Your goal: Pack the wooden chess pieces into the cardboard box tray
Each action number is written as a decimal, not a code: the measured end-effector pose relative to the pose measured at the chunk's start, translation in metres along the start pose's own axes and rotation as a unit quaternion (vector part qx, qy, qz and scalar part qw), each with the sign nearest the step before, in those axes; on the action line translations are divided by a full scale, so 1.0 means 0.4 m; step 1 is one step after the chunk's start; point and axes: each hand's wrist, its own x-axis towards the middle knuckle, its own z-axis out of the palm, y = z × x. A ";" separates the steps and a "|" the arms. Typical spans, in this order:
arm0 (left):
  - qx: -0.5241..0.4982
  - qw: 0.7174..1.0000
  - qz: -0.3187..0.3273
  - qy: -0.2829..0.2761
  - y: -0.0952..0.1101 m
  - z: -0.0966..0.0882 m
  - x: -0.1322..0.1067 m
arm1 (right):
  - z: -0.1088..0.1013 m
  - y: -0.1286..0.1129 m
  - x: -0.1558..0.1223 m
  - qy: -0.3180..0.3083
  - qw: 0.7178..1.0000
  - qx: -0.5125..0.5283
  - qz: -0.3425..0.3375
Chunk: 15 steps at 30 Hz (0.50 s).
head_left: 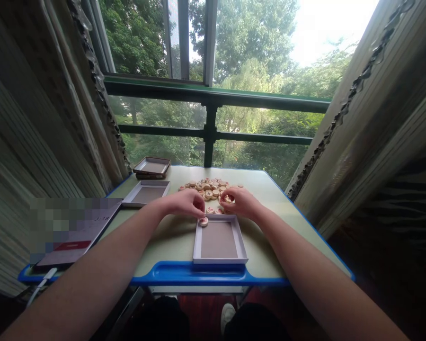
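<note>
A shallow white cardboard box lies at the table's front, and one round wooden xiangqi piece sits in its far left corner. My left hand reaches over that corner, fingers pinched downward with their tips at this piece. Behind the box spreads a heap of xiangqi pieces with red or dark characters. My right hand is at the heap's right side, its thumb and fingers curled round a piece. A few red-marked pieces lie between the hands, just beyond the box's far edge.
Another shallow white box stands at the left, with stacked brown-sided box parts behind it. A laptop-like flat device with a white cable lies at the left edge. The table has a blue rim; window and curtains surround it.
</note>
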 end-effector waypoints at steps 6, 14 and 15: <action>0.024 1.000 0.004 0.000 0.014 0.008 0.003 | 0.007 0.007 0.002 -0.011 1.000 -0.001 0.001; -0.041 0.999 0.017 -0.001 0.007 0.006 0.000 | 0.005 0.005 0.000 -0.001 1.000 0.001 0.006; -0.068 0.998 0.017 0.002 0.005 0.004 0.001 | 0.004 0.005 0.000 -0.002 1.000 0.003 0.006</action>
